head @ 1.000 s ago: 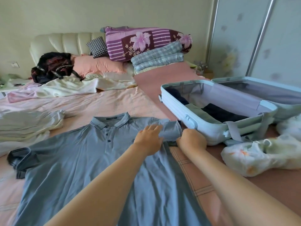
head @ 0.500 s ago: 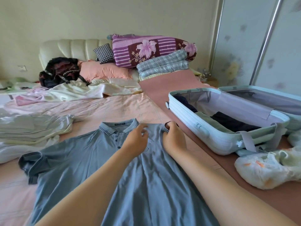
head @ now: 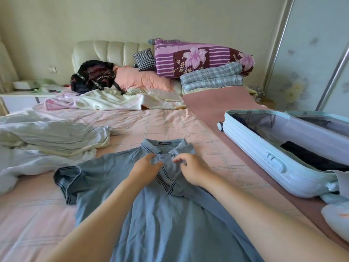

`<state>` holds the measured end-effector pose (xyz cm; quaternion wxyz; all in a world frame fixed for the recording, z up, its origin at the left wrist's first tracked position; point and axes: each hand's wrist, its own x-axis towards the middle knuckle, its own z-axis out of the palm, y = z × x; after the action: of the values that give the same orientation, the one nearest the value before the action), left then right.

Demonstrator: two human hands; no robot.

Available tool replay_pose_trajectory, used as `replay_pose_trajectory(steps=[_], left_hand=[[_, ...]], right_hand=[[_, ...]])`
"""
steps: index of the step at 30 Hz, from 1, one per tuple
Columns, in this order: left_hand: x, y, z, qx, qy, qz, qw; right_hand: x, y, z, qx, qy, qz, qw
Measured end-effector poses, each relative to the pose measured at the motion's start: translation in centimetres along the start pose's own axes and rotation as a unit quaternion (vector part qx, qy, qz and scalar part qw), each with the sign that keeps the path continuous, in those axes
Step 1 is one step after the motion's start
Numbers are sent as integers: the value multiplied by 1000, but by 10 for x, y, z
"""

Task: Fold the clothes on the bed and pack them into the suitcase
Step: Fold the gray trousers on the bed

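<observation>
The grey-blue polo shirt [head: 160,224] lies face up on the pink checked bedsheet [head: 151,125] right in front of me, with its collar [head: 151,146] pointing away toward the headboard. The sleeve nearer the suitcase is folded in across the chest, and its striped cuff [head: 170,183] lies between my wrists. The other sleeve [head: 66,178] lies spread out flat.

Both my hands are on the shirt just below the collar, close together. My left hand [head: 146,168] has its fingers bent and pinches a bit of cloth at the placket. My right hand [head: 194,169] has curled fingers with the tips down on the fabric. From this angle I cannot tell whether it grips the cloth or only touches it.

The pale blue suitcase [head: 264,157] lies open to my right on a reddish-brown blanket [head: 213,104], well apart from the shirt, with dark clothes [head: 309,157] in the near half. A white plastic bag [head: 336,220] sits just beside its near corner. A heap of pale clothes [head: 52,137] lies to my left. A black backpack [head: 92,76], a pink pillow [head: 143,80] and a purple floral quilt [head: 198,57] are at the head of the bed.
</observation>
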<state>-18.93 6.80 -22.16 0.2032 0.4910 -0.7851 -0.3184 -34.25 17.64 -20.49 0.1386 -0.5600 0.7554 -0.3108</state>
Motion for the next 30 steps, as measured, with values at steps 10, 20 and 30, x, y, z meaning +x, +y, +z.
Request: replay_pose_trajectory(steps=[10, 20, 30], left_hand=[[48, 1, -10, 129, -8, 40, 991], [70, -21, -9, 194, -75, 4, 978], [79, -23, -21, 244, -18, -6, 970]], right_hand=[[67, 30, 1, -214, -36, -11, 976], [116, 34, 4, -271, -47, 52, 960], [124, 43, -3, -409, 31, 34, 912]])
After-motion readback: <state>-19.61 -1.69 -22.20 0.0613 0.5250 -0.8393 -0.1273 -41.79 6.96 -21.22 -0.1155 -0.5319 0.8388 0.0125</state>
